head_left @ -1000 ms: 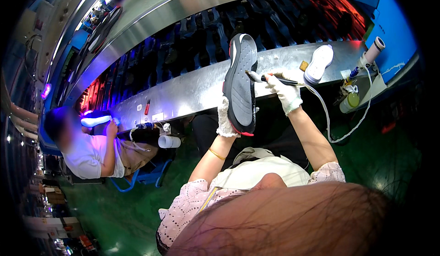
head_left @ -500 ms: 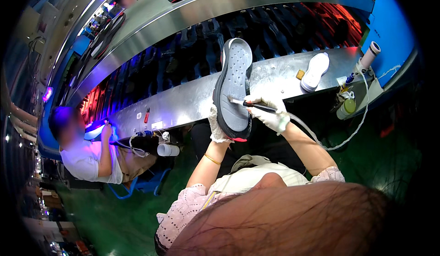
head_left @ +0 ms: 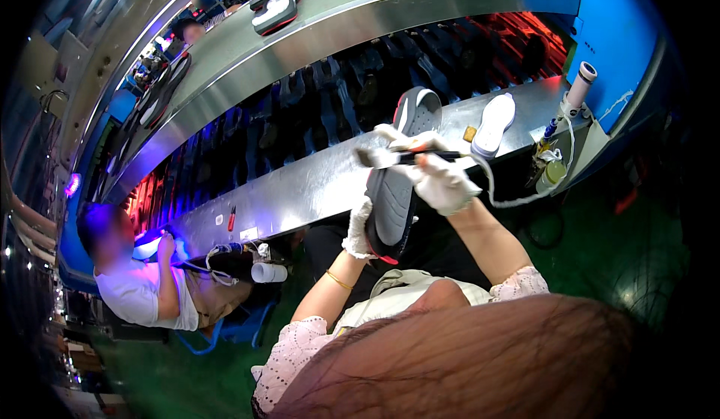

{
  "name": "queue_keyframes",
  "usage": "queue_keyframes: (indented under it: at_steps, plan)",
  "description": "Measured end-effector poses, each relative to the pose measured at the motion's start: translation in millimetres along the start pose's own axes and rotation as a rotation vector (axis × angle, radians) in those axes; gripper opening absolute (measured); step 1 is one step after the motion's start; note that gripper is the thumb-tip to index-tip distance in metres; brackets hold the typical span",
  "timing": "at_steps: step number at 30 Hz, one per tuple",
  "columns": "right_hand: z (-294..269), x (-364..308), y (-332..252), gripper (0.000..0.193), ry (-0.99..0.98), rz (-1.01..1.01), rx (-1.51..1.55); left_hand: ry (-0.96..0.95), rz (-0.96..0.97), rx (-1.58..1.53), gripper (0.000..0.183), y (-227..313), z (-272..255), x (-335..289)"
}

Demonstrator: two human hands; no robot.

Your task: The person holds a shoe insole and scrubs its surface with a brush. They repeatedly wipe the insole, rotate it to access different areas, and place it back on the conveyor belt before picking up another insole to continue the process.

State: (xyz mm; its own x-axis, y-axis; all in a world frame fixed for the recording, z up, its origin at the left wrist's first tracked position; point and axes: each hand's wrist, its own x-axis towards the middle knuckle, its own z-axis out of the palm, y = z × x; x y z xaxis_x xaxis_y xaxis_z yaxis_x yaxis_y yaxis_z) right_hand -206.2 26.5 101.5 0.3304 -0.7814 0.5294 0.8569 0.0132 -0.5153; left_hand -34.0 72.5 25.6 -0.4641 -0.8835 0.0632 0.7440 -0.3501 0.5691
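Over the near edge of the metal counter [head_left: 307, 194], a grey-and-black shoe sole [head_left: 391, 213] is held out, heel toward the person's lap and the other end reaching across the strip. From where I'm standing, the gloved left hand [head_left: 359, 228] is closed on the sole's left side near the heel. Gloved as well, the right hand [head_left: 441, 181] has its fingers wrapped around a black-handled brush [head_left: 439, 154], across the sole's upper half. The bristles are blurred, so I can't tell whether they touch it.

Left of the sole, a long stretch of counter lies bare as far as a small red tool [head_left: 232, 219]. On the right it's tighter: a white shoe-shaped piece [head_left: 495, 124] and a brownish block [head_left: 469, 133] sit close by, and a pale hose [head_left: 491, 183] loops off the brush past the near edge. Along the far edge runs a dark trough [head_left: 322, 111], glowing red at both ends.
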Motion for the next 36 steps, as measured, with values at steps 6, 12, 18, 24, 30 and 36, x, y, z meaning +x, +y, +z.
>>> queue_keyframes:
  at_steps: [6,12,18,24,30,36]
  plan:
    - [-26.8,-39.2,-78.5,0.023,0.247,-0.388,-0.03,-0.304,0.089,0.021,0.08,78.2,88.3,71.1]
    - [-53.6,-45.1,-65.2,0.026,0.351,-0.294,-0.03,-0.677,-0.058,-2.269,0.061,213.9,139.0,247.5]
    - [-67.4,-50.9,-27.1,0.014,0.601,-0.077,-0.403,-1.264,-1.765,-2.826,0.048,299.7,42.7,303.3]
    - [-72.4,-59.2,-17.9,0.019,0.572,-0.035,-0.556,-1.734,-0.491,-3.339,0.083,306.6,57.6,262.3]
    - [-65.8,-55.1,-19.5,0.022,0.495,0.044,-0.581,-1.526,-1.194,-3.46,0.063,333.1,34.5,266.3]
    - [-71.8,-63.4,-13.5,0.022,0.536,0.079,-0.542,-0.973,-2.024,-3.385,0.041,281.1,53.1,160.9]
